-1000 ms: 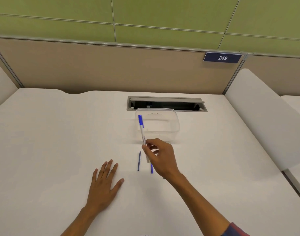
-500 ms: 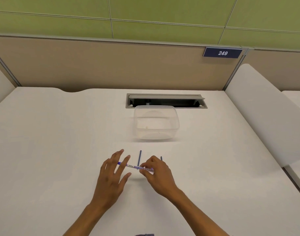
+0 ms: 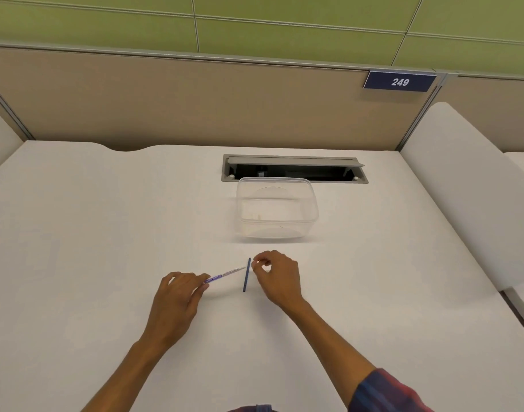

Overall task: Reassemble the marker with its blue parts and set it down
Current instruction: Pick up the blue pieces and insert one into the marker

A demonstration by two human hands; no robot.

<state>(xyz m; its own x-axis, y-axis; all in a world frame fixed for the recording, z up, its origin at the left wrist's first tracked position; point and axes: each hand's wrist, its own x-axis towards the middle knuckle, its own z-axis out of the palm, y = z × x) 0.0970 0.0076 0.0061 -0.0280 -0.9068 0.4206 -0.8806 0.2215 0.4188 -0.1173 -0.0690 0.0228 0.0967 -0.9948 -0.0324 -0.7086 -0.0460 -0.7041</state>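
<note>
The marker (image 3: 225, 275), a thin white barrel with blue print, hangs slanted just above the white table (image 3: 106, 233). My left hand (image 3: 177, 301) grips its lower left end and hides the blue end there. My right hand (image 3: 277, 278) has curled fingers, with thumb and forefinger pinched at the barrel's upper right tip. A thin blue rod (image 3: 246, 276) lies on the table, pointing away from me. It passes under the barrel's right end, right by my right fingertips. The short blue piece seen earlier is out of sight.
A clear plastic tub (image 3: 277, 209) stands behind my hands. Behind that is an open cable slot (image 3: 293, 168) in the table. A beige partition closes the back, and a white rounded divider (image 3: 463, 197) runs along the right side.
The marker came down from upright in my right hand to a low slant. My left hand rose from the table and took its left end. The view shifted slightly.
</note>
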